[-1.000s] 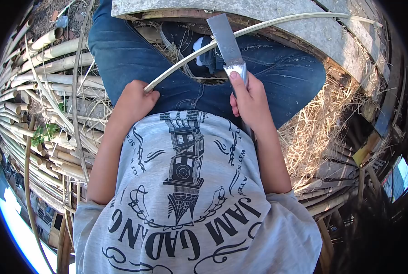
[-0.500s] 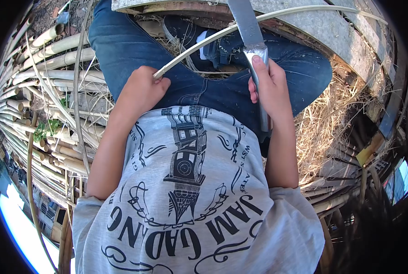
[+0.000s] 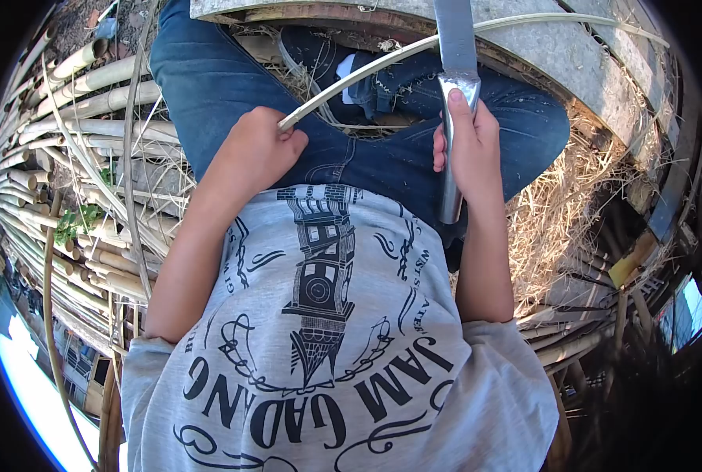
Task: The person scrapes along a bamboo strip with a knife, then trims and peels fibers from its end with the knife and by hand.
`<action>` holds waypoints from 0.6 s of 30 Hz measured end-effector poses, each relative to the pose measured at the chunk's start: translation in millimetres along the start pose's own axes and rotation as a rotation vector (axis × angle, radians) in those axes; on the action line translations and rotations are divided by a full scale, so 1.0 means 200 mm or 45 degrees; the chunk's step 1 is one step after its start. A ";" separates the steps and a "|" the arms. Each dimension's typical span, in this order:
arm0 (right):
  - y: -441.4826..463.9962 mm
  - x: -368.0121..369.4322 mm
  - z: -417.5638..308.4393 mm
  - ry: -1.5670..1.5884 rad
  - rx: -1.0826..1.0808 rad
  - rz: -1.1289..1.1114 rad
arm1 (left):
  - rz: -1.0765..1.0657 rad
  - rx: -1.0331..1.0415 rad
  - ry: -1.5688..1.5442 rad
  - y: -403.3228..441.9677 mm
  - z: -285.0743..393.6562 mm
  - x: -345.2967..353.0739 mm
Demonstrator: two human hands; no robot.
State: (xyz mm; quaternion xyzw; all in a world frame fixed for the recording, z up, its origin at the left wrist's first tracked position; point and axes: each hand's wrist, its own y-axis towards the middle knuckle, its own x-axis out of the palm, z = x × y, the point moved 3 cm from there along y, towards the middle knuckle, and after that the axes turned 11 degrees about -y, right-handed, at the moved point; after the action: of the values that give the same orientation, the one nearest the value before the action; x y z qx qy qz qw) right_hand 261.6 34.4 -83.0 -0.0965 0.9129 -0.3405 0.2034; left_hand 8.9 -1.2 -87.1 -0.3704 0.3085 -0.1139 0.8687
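Observation:
My left hand (image 3: 263,153) is closed around the near end of a long, thin bamboo strip (image 3: 366,69). From there the pale strip bows up over my crossed legs and away to the far right. In my right hand (image 3: 470,145) is a large knife (image 3: 455,47), my fingers wrapped round its shiny metal handle and the thumb lying along the top. Its broad blade points away from me and crosses the strip; whether the two touch I cannot tell. The blade's tip is cut off by the upper frame edge.
Several bamboo poles (image 3: 119,102) lie stacked on my left. Thin shavings (image 3: 551,228) heap up on my right. Ahead is a pale board (image 3: 547,59) with a worn wooden edge. Beneath me are my jeans-clad legs (image 3: 209,86) and a dark shoe (image 3: 310,53).
My right hand and the knife have shifted slightly right, farther along the strip. My left hand has moved a little right with the strip's end in it.

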 end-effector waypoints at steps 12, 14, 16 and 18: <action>0.01 -0.03 0.02 -0.008 -0.064 0.032 | 0.044 0.157 -0.024 0.02 0.08 0.00; -0.04 0.05 0.01 -0.075 -0.089 -0.181 | 0.015 0.141 0.057 0.05 0.08 0.01; -0.04 0.05 0.02 -0.026 -0.002 -0.265 | 0.037 0.162 0.046 0.05 0.06 0.00; 0.00 -0.01 0.03 -0.056 -0.037 -0.213 | 0.047 0.174 0.014 0.05 0.06 0.02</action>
State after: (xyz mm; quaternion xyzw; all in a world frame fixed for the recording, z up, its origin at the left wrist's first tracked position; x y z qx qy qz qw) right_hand 266.6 31.6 -85.5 -0.1826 0.9018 -0.3409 0.1927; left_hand 19.2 11.0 -89.5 -0.3037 0.3115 -0.1206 0.8923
